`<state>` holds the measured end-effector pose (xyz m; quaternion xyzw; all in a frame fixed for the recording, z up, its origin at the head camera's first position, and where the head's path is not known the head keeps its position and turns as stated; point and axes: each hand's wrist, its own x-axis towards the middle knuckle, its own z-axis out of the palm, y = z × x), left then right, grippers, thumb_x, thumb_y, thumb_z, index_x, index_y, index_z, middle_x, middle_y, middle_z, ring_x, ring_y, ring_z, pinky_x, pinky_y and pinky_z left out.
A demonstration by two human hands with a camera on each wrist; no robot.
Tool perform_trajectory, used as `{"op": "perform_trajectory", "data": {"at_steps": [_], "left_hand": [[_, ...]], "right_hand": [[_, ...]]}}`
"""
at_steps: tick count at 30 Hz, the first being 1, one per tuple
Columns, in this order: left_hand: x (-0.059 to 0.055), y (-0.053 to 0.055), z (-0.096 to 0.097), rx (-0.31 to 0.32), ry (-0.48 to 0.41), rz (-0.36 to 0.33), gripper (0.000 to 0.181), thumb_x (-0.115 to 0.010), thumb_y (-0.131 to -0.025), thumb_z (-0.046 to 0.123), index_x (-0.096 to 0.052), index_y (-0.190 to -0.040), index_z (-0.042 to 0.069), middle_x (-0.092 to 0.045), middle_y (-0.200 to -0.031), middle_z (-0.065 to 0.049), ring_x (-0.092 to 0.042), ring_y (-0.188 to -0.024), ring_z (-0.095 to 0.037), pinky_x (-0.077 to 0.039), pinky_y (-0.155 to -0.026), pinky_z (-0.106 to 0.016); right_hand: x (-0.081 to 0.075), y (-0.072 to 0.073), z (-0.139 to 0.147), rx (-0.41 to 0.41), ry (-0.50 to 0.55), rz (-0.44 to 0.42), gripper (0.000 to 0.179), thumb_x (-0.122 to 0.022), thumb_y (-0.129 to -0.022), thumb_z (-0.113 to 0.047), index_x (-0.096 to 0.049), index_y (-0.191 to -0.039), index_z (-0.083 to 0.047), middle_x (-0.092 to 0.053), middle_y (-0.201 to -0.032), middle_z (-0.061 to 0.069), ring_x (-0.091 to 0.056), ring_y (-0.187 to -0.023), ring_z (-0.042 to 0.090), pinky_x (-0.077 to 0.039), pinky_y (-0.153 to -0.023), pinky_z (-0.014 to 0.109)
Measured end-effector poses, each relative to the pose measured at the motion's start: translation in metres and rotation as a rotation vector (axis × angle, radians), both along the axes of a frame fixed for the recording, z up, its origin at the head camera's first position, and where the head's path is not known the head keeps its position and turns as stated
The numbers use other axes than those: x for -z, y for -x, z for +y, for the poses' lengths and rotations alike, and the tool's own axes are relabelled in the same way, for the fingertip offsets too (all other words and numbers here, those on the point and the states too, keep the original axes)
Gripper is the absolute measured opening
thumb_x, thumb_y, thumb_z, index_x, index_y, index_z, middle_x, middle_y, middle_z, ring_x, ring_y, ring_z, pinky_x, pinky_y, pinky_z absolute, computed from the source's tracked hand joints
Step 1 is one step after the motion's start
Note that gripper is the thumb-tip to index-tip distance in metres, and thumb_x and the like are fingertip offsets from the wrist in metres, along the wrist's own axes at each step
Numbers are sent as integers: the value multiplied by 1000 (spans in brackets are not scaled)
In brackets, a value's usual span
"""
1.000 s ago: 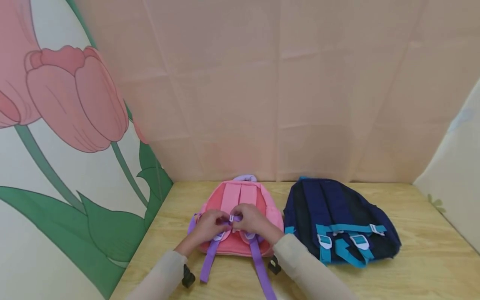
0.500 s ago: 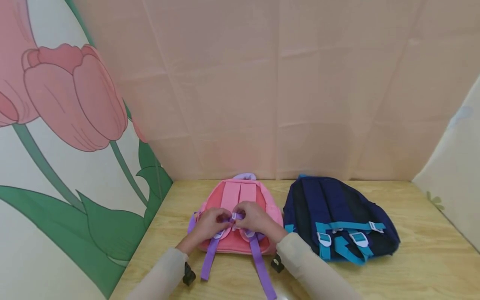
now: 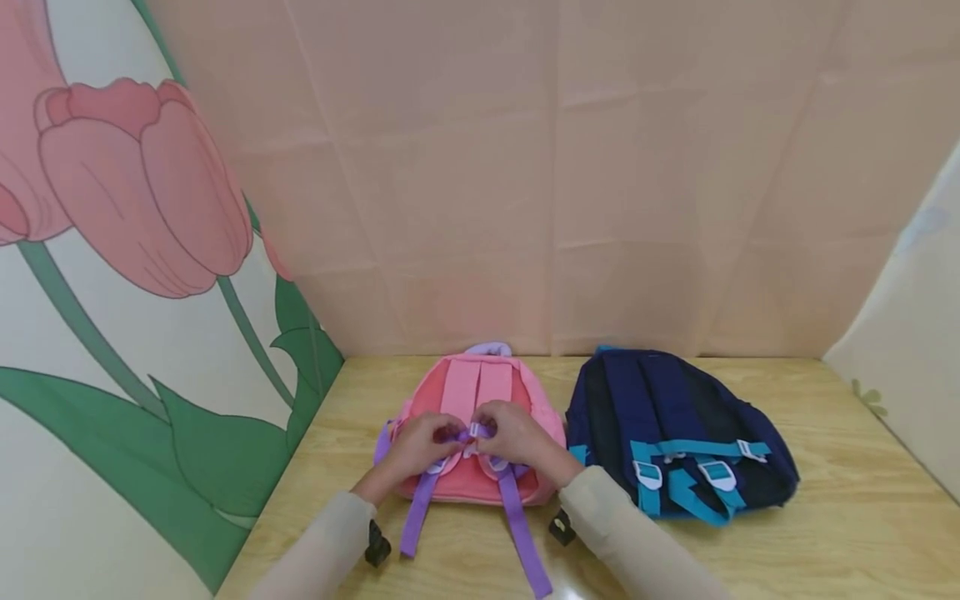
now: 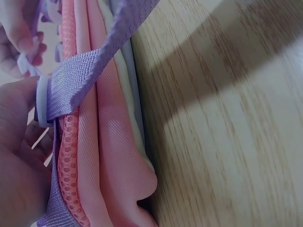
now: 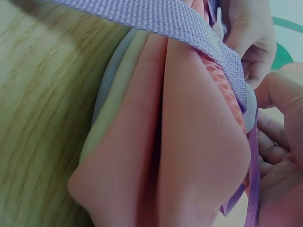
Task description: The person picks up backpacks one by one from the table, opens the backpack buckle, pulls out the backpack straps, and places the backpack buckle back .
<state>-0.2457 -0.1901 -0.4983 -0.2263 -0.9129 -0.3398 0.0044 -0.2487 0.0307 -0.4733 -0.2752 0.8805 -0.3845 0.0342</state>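
A pink backpack (image 3: 536, 396) lies on the table with its shoulder straps facing up. Over its middle, my left hand (image 3: 420, 442) pinches a narrow purple strap (image 3: 465, 436). My right hand (image 3: 517, 435) pinches the small white plastic buckle (image 3: 474, 430) on that same strap, just right of the left fingertips. In the left wrist view the right fingers hold the white buckle (image 4: 24, 63) at the upper left. Below the hands, two purple webbing tails (image 3: 420, 517) hang from white adjusters toward the front. The palms hide part of the bag's back panel.
A navy backpack (image 3: 660, 392) with turquoise straps (image 3: 701, 450) lies close to the right of the pink one. Both rest on a wood-grain table (image 3: 847, 450). A pinkish cloth wall (image 3: 555, 208) stands behind, and a tulip-printed panel (image 3: 142, 192) at the left.
The white buckle and my right fingers have shifted slightly right and away from the left fingers. More purple strap shows between the hands. The backpacks have stayed put; the head view has tilted a little.
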Motion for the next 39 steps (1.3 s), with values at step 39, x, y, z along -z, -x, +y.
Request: {"op": "perform_trajectory", "data": {"at_steps": [39], "left_hand": [[0,2,2,19,56,9,19,-77,-91,15,-74,-109,19,-69,-101,8,-63,-96,-10,-52,-88,-35]], "right_hand": [[-3,-9,22,45,-16,58,29,-82,-79,-12,-72,-105,-12,-69,-98,-2,-59,-85,13,-54,-77,32]]}}
